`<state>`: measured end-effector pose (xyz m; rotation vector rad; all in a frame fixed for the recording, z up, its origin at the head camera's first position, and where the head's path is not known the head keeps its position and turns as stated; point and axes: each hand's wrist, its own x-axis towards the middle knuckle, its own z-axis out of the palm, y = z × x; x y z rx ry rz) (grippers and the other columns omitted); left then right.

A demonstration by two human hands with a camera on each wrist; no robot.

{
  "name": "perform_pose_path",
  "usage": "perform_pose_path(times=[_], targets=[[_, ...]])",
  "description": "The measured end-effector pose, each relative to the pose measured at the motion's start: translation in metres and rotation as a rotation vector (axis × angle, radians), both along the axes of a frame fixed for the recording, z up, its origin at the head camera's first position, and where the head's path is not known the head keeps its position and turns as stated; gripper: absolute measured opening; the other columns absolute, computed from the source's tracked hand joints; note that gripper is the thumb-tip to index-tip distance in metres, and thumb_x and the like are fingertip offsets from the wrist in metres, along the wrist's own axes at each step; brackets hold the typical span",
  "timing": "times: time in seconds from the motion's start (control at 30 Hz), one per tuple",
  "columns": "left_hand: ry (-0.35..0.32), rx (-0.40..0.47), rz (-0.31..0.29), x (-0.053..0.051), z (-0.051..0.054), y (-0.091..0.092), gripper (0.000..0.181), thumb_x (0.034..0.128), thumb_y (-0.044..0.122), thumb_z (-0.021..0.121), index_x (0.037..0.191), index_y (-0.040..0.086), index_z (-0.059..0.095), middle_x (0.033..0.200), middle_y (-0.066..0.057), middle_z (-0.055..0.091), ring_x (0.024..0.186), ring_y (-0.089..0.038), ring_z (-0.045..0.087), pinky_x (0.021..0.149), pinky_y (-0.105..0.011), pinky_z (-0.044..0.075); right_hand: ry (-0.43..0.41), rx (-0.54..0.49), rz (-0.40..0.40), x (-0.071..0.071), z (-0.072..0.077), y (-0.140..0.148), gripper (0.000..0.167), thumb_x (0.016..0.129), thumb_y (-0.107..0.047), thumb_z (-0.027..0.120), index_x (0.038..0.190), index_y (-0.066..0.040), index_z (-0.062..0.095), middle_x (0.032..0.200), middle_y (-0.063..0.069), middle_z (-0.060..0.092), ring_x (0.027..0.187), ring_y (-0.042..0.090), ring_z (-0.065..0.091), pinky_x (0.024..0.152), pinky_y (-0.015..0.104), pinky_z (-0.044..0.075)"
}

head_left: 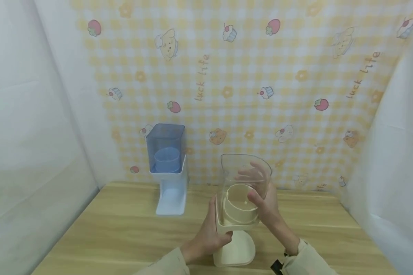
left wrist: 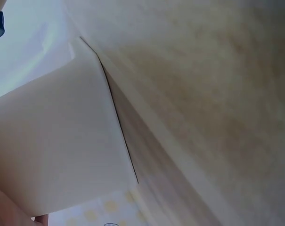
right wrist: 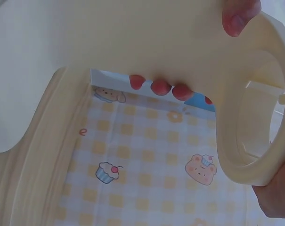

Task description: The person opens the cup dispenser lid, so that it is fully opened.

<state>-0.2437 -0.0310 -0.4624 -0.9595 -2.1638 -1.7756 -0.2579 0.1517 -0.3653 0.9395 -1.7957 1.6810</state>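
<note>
A cream dispenser point(head_left: 235, 252) with a clear top container point(head_left: 239, 168) is between my hands, at the front middle in the head view. My left hand point(head_left: 208, 233) grips the cream body at its left side, thumb at the front. In the right wrist view, several of its fingertips point(right wrist: 160, 87) show past the cream edge beside a round opening point(right wrist: 250, 113). My right hand point(head_left: 266, 202) holds the clear container at its right side; some fingers show through the plastic. A cream panel point(left wrist: 62, 136) fills much of the left wrist view.
A second dispenser, with a blue container point(head_left: 165, 141) on a white stand point(head_left: 172, 202), stands at the back left of the wooden table point(head_left: 117, 229). A checked cloth point(head_left: 199, 61) hangs behind. White sheets point(head_left: 399, 152) hang at both sides.
</note>
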Motion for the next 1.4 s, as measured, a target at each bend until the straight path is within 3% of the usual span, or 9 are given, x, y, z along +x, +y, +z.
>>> perform_pose_path(times=[0.13, 0.3, 0.53, 0.73, 0.97, 1.1, 1.33, 1.4], targets=[[0.023, -0.004, 0.018, 0.0001, -0.0008, -0.0039, 0.113, 0.0660, 0.001, 0.070, 0.157, 0.018, 0.006, 0.135, -0.005, 0.049, 0.117, -0.018, 0.053, 0.105, -0.034, 0.045, -0.002, -0.007, 0.032, -0.0015, 0.0001, -0.0035, 0.074, 0.095, -0.052, 0.060, 0.146, -0.005, 0.034, 0.124, 0.019, 0.063, 0.108, 0.016, 0.069, 0.093, 0.031, 0.056], [0.013, -0.015, -0.030, -0.0022, 0.0004, -0.0026, 0.109, 0.0692, 0.005, 0.070, 0.155, 0.024, 0.007, 0.132, -0.004, 0.050, 0.116, -0.017, 0.055, 0.104, -0.034, 0.047, 0.040, -0.042, 0.032, -0.0020, -0.0005, -0.0023, 0.082, 0.093, -0.055, 0.062, 0.146, 0.000, 0.032, 0.123, 0.025, 0.061, 0.106, 0.016, 0.069, 0.094, 0.030, 0.055], [-0.017, -0.004, -0.045, -0.0025, 0.0015, -0.0024, 0.108, 0.0692, 0.004, 0.071, 0.154, 0.025, 0.008, 0.130, -0.004, 0.050, 0.114, -0.018, 0.054, 0.101, -0.034, 0.048, 0.093, -0.043, 0.062, -0.0030, -0.0014, -0.0010, 0.080, 0.092, -0.052, 0.065, 0.147, -0.003, 0.034, 0.126, 0.015, 0.063, 0.108, 0.020, 0.069, 0.099, 0.029, 0.052], [-0.037, 0.016, -0.065, -0.0025, 0.0016, -0.0016, 0.111, 0.0673, 0.003, 0.069, 0.155, 0.028, 0.006, 0.133, -0.001, 0.049, 0.117, -0.018, 0.054, 0.104, -0.035, 0.046, 0.086, -0.033, 0.049, -0.0019, 0.0001, -0.0010, 0.080, 0.092, -0.051, 0.065, 0.146, 0.000, 0.034, 0.125, 0.017, 0.064, 0.107, 0.020, 0.070, 0.098, 0.029, 0.053], [-0.026, -0.004, -0.056, -0.0029, 0.0001, -0.0019, 0.109, 0.0690, 0.004, 0.070, 0.155, 0.026, 0.006, 0.132, -0.001, 0.050, 0.116, -0.017, 0.055, 0.103, -0.035, 0.048, 0.064, 0.012, 0.021, -0.0005, 0.0029, -0.0004, 0.078, 0.093, -0.052, 0.064, 0.148, -0.005, 0.034, 0.126, 0.019, 0.063, 0.108, 0.020, 0.069, 0.099, 0.029, 0.052], [-0.029, -0.003, -0.064, -0.0025, 0.0007, -0.0018, 0.108, 0.0688, 0.004, 0.071, 0.155, 0.021, 0.007, 0.130, -0.001, 0.051, 0.116, -0.017, 0.055, 0.104, -0.035, 0.047, 0.086, 0.003, 0.044, -0.0007, 0.0023, 0.0004, 0.080, 0.094, -0.051, 0.064, 0.148, 0.000, 0.033, 0.126, 0.021, 0.063, 0.108, 0.021, 0.069, 0.100, 0.029, 0.052], [-0.027, 0.000, -0.094, -0.0028, 0.0029, -0.0021, 0.106, 0.0712, 0.007, 0.071, 0.155, 0.017, 0.007, 0.130, -0.004, 0.052, 0.116, -0.016, 0.055, 0.106, -0.034, 0.045, 0.121, -0.033, 0.074, 0.0001, 0.0014, 0.0008, 0.083, 0.093, -0.049, 0.066, 0.146, 0.004, 0.031, 0.128, 0.009, 0.065, 0.108, 0.021, 0.069, 0.100, 0.028, 0.051], [-0.019, -0.004, -0.094, -0.0028, 0.0030, -0.0025, 0.106, 0.0714, 0.007, 0.071, 0.155, 0.018, 0.007, 0.130, -0.005, 0.052, 0.116, -0.016, 0.055, 0.106, -0.034, 0.045, 0.115, -0.037, 0.067, 0.0008, 0.0020, 0.0008, 0.082, 0.093, -0.047, 0.067, 0.146, 0.004, 0.032, 0.127, 0.013, 0.065, 0.108, 0.022, 0.070, 0.099, 0.028, 0.052]])
